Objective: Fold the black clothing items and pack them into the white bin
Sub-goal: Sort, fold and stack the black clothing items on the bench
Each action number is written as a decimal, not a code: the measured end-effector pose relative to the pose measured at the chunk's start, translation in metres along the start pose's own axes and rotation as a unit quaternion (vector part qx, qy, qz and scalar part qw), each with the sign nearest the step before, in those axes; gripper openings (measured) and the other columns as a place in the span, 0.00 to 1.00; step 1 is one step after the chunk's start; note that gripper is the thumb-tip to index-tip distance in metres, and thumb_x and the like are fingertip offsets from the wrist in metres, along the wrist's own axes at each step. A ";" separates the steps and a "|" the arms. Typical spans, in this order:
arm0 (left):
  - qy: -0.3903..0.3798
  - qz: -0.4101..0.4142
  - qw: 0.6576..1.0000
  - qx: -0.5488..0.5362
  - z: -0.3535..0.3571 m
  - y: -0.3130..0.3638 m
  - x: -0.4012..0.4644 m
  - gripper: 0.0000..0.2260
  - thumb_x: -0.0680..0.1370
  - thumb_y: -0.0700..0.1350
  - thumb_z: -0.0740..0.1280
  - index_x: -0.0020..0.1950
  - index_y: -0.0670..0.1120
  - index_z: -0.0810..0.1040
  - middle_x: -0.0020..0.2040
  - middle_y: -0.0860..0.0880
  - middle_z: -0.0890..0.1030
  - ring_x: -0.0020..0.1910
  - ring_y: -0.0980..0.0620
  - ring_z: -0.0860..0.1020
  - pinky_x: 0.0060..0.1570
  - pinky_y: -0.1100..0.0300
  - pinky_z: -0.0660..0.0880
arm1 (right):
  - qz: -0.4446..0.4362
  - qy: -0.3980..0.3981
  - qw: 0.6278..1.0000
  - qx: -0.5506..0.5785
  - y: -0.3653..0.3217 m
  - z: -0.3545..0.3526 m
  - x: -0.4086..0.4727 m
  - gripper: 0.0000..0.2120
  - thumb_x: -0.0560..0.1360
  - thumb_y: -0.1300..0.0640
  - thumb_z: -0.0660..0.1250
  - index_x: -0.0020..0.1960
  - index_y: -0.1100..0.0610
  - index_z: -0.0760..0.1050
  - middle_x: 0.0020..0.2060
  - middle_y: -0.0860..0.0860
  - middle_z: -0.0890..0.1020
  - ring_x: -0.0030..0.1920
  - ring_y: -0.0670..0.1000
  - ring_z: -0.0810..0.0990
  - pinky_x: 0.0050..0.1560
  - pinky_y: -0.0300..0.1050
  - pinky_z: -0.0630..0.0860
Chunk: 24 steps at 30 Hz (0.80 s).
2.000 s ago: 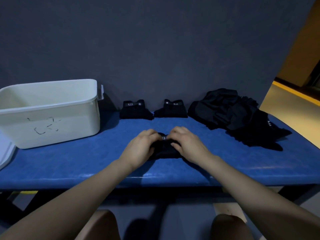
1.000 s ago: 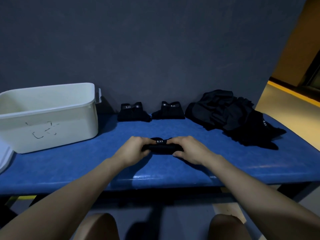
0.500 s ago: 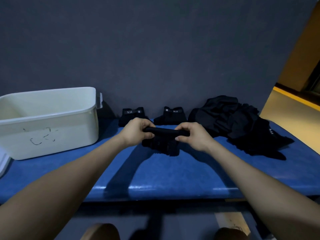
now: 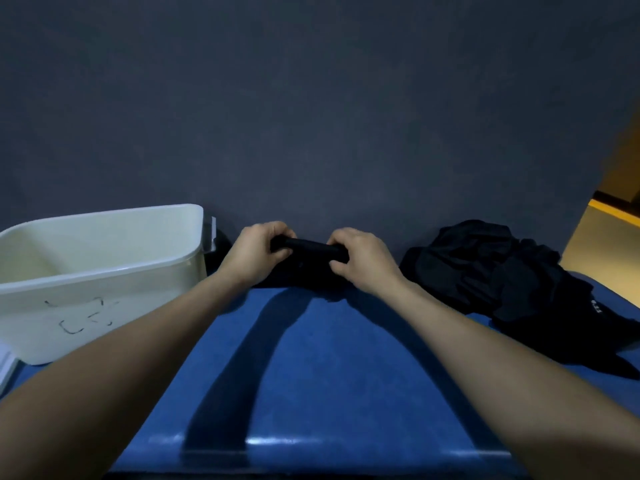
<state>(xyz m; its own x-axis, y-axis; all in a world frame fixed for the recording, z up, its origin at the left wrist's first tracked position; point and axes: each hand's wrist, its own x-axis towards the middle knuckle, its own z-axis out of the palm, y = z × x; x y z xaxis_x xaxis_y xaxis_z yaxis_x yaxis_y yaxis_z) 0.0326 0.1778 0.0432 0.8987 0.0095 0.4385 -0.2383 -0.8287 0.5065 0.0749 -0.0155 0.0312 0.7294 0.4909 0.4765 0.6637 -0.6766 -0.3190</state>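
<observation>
Both arms reach forward over a blue table (image 4: 311,358) that stands against a dark grey wall (image 4: 311,116). The left hand (image 4: 254,252) and the right hand (image 4: 360,259) are held apart, each with its fingers curled round one end of a folded black garment (image 4: 310,249). The garment's upper edge forms a tight dark roll stretched between the two hands; the rest of it hangs down to the far part of the table, by the wall. No writing can be read on this piece.

A white bin (image 4: 100,282) stands on the table to the left, just beside the left forearm. Its inside, as far as it shows, holds no clothing. A black hand-drawn scribble (image 4: 81,315) marks its near wall; it does not read as letters. A small handle (image 4: 211,233) projects from its right end.

A pile of black clothes (image 4: 502,278), loose and unfolded, lies on the table to the right, well apart from the right hand. A small white label (image 4: 596,303) shows on one piece near the pile's right edge; it is printed sideways and too small to read with certainty.

At the far right, beyond the wall's edge, lies a yellow floor (image 4: 602,233).
</observation>
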 end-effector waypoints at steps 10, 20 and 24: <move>0.092 0.059 0.980 0.167 0.025 -0.039 0.027 0.05 0.73 0.38 0.64 0.45 0.44 0.69 0.47 0.44 0.72 0.47 0.45 0.72 0.39 0.52 0.68 | -0.126 0.107 0.973 -0.162 -0.003 0.053 0.070 0.22 0.47 0.67 0.78 0.38 0.59 0.73 0.35 0.53 0.77 0.34 0.54 0.77 0.31 0.40 0.71; -0.012 0.063 0.979 0.192 0.060 -0.102 0.015 0.13 0.74 0.33 0.62 0.57 0.42 0.74 0.56 0.44 0.73 0.54 0.45 0.74 0.46 0.56 0.70 | -0.156 -0.003 0.978 -0.138 0.021 0.110 0.057 0.13 0.61 0.68 0.72 0.45 0.60 0.77 0.42 0.53 0.78 0.43 0.54 0.78 0.33 0.43 0.75; -0.055 0.045 0.991 0.113 0.051 -0.108 0.014 0.09 0.74 0.36 0.62 0.52 0.44 0.71 0.54 0.48 0.70 0.49 0.46 0.75 0.46 0.56 0.72 | -0.125 -0.086 0.982 -0.114 0.025 0.099 0.056 0.11 0.73 0.64 0.64 0.55 0.59 0.75 0.53 0.52 0.76 0.53 0.53 0.74 0.49 0.49 0.76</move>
<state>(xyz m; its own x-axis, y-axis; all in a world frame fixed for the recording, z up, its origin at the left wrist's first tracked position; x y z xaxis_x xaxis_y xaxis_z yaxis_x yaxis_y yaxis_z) 0.0897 0.2389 -0.0432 0.9151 -0.1215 0.3845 -0.2427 -0.9275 0.2845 0.1490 0.0492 -0.0309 0.5788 0.7289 0.3656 0.7852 -0.6192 -0.0086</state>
